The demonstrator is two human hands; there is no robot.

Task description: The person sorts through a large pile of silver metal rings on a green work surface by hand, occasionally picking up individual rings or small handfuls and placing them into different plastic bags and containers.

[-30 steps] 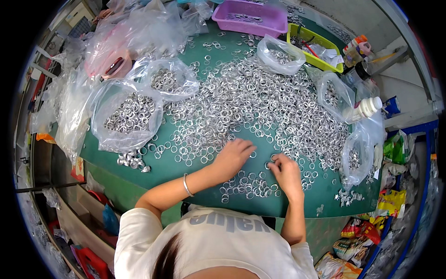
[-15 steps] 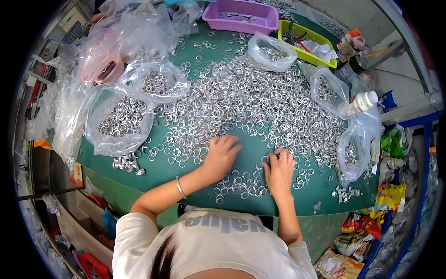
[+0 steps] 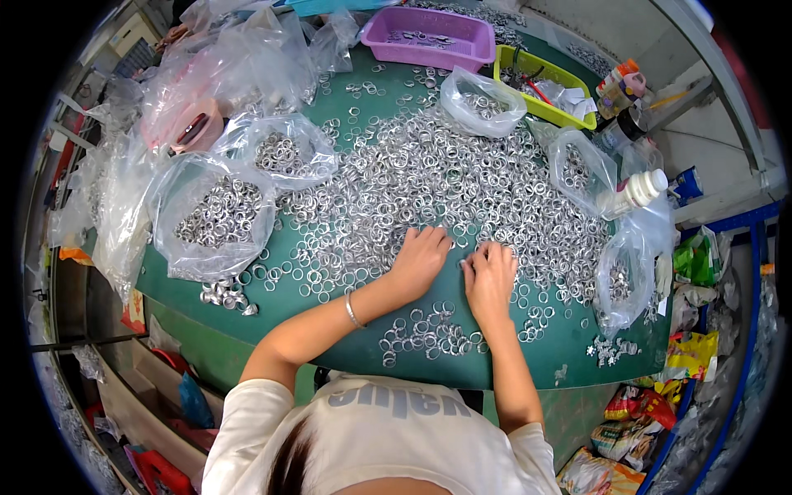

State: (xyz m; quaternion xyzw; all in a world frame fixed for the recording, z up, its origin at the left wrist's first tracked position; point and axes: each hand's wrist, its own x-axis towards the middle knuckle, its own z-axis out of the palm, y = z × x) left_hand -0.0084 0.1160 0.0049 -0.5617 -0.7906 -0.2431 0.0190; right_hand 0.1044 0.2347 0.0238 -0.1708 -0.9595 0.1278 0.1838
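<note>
Hands, left [image 3: 421, 262] and right [image 3: 490, 276], flat on silver rings [image 3: 429, 177]; fingers together; bare green table [image 3: 528, 363] nearer edge.

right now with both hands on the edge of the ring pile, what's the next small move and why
Probably draw a few rings back from the pile's near edge toward the small cluster by the table rim. Both the left hand and right hand rest palm-down where the big heap of metal rings thins out, and the loose sorted group lies just behind them on the green table.
</note>
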